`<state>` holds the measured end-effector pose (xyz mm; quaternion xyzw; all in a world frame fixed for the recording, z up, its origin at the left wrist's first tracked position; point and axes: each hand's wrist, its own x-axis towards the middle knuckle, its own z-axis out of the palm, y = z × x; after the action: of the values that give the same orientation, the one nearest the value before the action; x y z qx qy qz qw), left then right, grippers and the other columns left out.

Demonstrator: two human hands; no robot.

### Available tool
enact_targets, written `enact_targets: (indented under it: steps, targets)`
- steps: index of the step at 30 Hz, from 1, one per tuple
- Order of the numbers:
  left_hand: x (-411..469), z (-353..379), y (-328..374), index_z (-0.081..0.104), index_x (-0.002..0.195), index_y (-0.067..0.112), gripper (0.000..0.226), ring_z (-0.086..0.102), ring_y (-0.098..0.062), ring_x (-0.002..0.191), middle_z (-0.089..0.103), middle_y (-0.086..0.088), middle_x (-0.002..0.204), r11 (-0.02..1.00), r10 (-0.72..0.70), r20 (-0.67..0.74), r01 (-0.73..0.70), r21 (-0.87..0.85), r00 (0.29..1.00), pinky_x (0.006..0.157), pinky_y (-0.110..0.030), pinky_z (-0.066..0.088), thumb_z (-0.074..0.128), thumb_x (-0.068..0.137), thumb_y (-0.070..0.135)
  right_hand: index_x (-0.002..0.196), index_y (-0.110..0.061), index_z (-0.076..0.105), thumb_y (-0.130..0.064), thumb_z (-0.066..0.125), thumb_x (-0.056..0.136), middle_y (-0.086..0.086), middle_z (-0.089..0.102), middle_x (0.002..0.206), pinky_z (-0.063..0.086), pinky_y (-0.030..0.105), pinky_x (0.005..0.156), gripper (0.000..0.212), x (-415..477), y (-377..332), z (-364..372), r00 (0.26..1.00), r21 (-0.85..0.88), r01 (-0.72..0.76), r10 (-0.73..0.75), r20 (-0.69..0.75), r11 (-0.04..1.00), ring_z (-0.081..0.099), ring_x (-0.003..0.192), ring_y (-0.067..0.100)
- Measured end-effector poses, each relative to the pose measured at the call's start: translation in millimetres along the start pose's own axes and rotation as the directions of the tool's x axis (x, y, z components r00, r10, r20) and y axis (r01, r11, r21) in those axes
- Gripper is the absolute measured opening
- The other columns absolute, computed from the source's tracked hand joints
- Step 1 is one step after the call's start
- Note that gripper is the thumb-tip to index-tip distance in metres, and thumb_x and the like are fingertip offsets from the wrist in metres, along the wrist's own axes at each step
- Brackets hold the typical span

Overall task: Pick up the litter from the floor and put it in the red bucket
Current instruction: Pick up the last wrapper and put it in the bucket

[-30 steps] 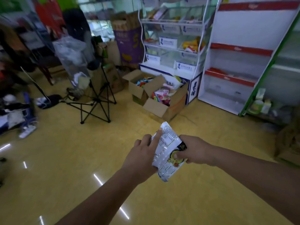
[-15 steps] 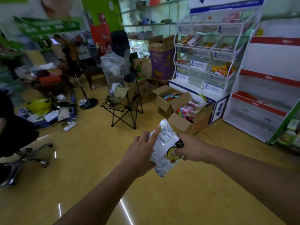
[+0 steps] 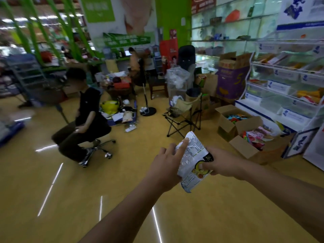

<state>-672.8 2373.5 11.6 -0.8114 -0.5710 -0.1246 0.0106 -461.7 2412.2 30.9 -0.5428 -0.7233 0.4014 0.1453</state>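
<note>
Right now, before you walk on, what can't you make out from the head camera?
Red bucket: nowhere in the head view, so its place is unknown.
Left hand thumb: hidden behind the snack packet; its grip is unclear.
Right hand fingers: behind the packet; only the thumb shows.
Floor at the left edge: motion blur; any litter there unreadable.
</note>
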Motion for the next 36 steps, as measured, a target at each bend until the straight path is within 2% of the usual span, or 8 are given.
enact_targets:
  steps: [4,12,21,25,29,36]
  targets:
    - [-54.1,-31.7,-36.4,-0.016,0.150,0.039,0.124,0.040,-0.026,0.114,0.030,-0.002,0.143,0.996,-0.086,-0.032,0.087,0.030,0.996,0.090,-0.041,0.048,0.080,0.070,0.036,0.107,-0.030,0.058,-0.020,0.070,0.085,-0.006,0.067,0.105,0.059,0.030,0.073,0.028,-1.3,-54.5,41.1,0.997,-0.005,0.071,-0.071,0.040,0.997,0.065,0.095,0.012]
    - [-158.9,-89.6,-93.0,-0.018,0.150,0.039,0.123,0.034,-0.026,0.123,0.025,-0.001,0.146,0.966,-0.244,-0.073,0.249,0.069,0.967,0.097,-0.040,0.045,0.079,0.074,0.033,0.117,-0.030,0.057,-0.021,0.069,0.087,-0.008,0.065,0.111,0.060,0.032,0.078,0.034,-10.0,-150.0,120.8,0.973,-0.057,0.186,-0.175,0.150,0.981,0.063,0.099,0.012]
    - [-279.0,-125.2,-142.1,-0.022,0.147,0.042,0.130,0.034,-0.026,0.126,0.025,-0.002,0.149,0.896,-0.412,-0.151,0.429,0.111,0.899,0.100,-0.041,0.045,0.082,0.070,0.037,0.113,-0.032,0.057,-0.020,0.067,0.088,-0.007,0.065,0.110,0.058,0.032,0.079,0.029,-32.5,-238.3,214.2,0.912,-0.067,0.311,-0.277,0.302,0.948,0.062,0.099,0.012]
    - [-330.1,-135.7,-154.5,-0.021,0.148,0.042,0.126,0.035,-0.026,0.124,0.024,-0.002,0.148,0.860,-0.485,-0.153,0.501,0.094,0.861,0.096,-0.041,0.047,0.080,0.072,0.038,0.107,-0.035,0.056,-0.020,0.067,0.089,-0.007,0.064,0.108,0.058,0.033,0.081,0.027,-46.2,-268.4,254.8,0.875,-0.075,0.372,-0.322,0.362,0.925,0.062,0.098,0.013]
    - [-376.5,-142.3,-165.5,-0.018,0.150,0.039,0.121,0.036,-0.026,0.119,0.025,-0.003,0.148,0.819,-0.549,-0.154,0.565,0.097,0.822,0.095,-0.036,0.044,0.077,0.075,0.039,0.110,-0.034,0.056,-0.021,0.067,0.089,-0.007,0.064,0.109,0.059,0.033,0.079,0.028,-55.8,-293.4,293.5,0.829,-0.091,0.432,-0.356,0.431,0.897,0.062,0.097,0.013]
    - [-452.8,-146.0,-183.9,-0.015,0.151,0.038,0.122,0.037,-0.025,0.116,0.029,-0.001,0.143,0.696,-0.692,-0.175,0.711,0.097,0.701,0.092,-0.038,0.046,0.078,0.072,0.035,0.112,-0.034,0.058,-0.019,0.068,0.088,-0.009,0.065,0.105,0.060,0.031,0.076,0.030,-64.3,-338.9,363.4,0.713,-0.078,0.547,-0.415,0.564,0.834,0.063,0.095,0.011]
